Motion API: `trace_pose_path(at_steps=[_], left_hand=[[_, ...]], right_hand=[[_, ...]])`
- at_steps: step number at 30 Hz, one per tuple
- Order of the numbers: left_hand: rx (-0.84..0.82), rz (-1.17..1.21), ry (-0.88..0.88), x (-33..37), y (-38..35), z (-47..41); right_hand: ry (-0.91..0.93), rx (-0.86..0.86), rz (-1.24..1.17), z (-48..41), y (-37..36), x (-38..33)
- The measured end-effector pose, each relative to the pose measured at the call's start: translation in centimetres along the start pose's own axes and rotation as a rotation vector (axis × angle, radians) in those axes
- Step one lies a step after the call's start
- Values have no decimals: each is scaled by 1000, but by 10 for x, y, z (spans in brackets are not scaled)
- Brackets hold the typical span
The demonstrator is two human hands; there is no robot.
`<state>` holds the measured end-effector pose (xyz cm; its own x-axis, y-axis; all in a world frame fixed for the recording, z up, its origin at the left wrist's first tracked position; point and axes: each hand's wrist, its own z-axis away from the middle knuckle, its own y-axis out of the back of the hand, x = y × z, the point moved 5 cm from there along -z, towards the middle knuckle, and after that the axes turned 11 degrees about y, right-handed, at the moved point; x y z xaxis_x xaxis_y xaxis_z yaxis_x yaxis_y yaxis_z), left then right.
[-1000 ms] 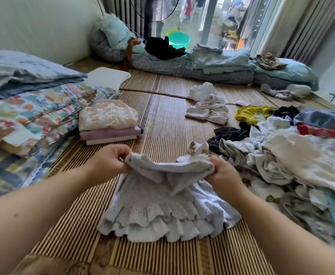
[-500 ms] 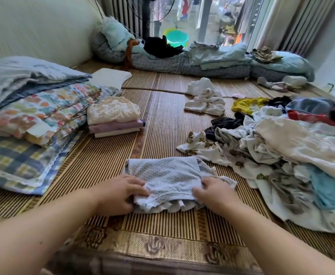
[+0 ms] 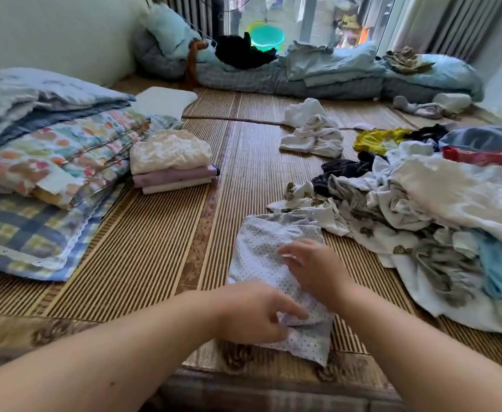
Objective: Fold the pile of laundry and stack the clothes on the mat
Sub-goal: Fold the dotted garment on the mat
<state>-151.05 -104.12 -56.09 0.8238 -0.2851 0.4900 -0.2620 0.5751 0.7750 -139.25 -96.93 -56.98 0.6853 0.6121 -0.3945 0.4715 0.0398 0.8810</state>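
Item one: a small white garment with fine dark dots (image 3: 261, 257), which we found lying on the woven bamboo mat (image 3: 160, 242) at the near centre, partly folded, its long side running from far to near.

Item two: our left hand (image 3: 252, 312), which lay at the near end of the dotted garment. Its fingers were curled, and the thumb and forefinger pinched a fold of the cloth.

Item three: our right hand (image 3: 312, 269), which rested on the middle of the same garment. Its fingers were loosely bent and pointed left, and the fingertips pressed down on the cloth; we could not tell whether they gripped any of it.

Item four: the unfolded laundry pile (image 3: 422, 215), a heap of white, grey, blue, red and yellow pieces, which covered the right side of the mat. Its near-left edge lay just beside the dotted garment.

Item five: a stack of folded clothes (image 3: 171, 162), cream on top with pink and pale layers beneath, which stood on the mat at the left, well apart from our hands.

Item six: a stack of folded quilts (image 3: 44, 162), floral over blue plaid, which lay just left of the folded clothes.

Item seven: a crumpled white garment (image 3: 313, 133), which lay alone on the mat, far of centre.

Item eight: rolled bedding (image 3: 318, 75) in pale blue and grey, which lined the far edge by the window, with a green basin (image 3: 267, 37) behind it.
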Motion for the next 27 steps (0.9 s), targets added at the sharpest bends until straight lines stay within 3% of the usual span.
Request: trace_pose_path(at_steps=[4,8,12,16,18,20,23,27], left_hand=[[207,103,7,-22,21,3],[65,-187,64,-59,14,13],[59,-379,38,-65,0,22],[66,-441,38,-58,0,25],[62,-438,45,-59,-1,25],[98,-430,46,-63,-1,26],[176,-278,89,-69,1,25],[123,379,155,-69,8,23]], right_hand=[[104,-97,-28,54,-1,-14],[57,-378,-89,87,-10,-11],[140,-505,115,94,-14,-14],[149,-439,225,93,-15,-19],[31,-324,67,90,-7,-16],[-164,-208,-268,90,5,-14],[-302,-166,-629,89,15,-14],[-278,-252,-819,82,37,-13]])
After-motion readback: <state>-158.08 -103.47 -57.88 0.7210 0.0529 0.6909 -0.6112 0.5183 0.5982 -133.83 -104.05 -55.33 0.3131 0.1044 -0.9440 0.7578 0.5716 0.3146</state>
